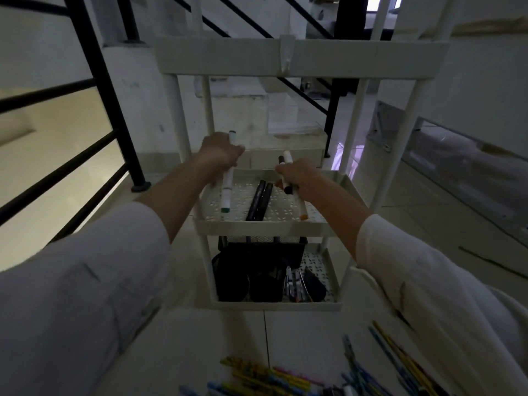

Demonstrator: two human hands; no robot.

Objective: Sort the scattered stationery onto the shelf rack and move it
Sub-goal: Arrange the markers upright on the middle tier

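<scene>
Cylindrical markers point(227, 185), perforated perhaps-plastic tray point(258, 227)

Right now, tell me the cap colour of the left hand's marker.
Dark green, on the white marker; head view.

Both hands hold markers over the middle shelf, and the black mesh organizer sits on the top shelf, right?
No: the head view shows the black mesh organizer on the bottom shelf, not the top. The left hand and right hand do hold markers over the middle shelf.
</scene>
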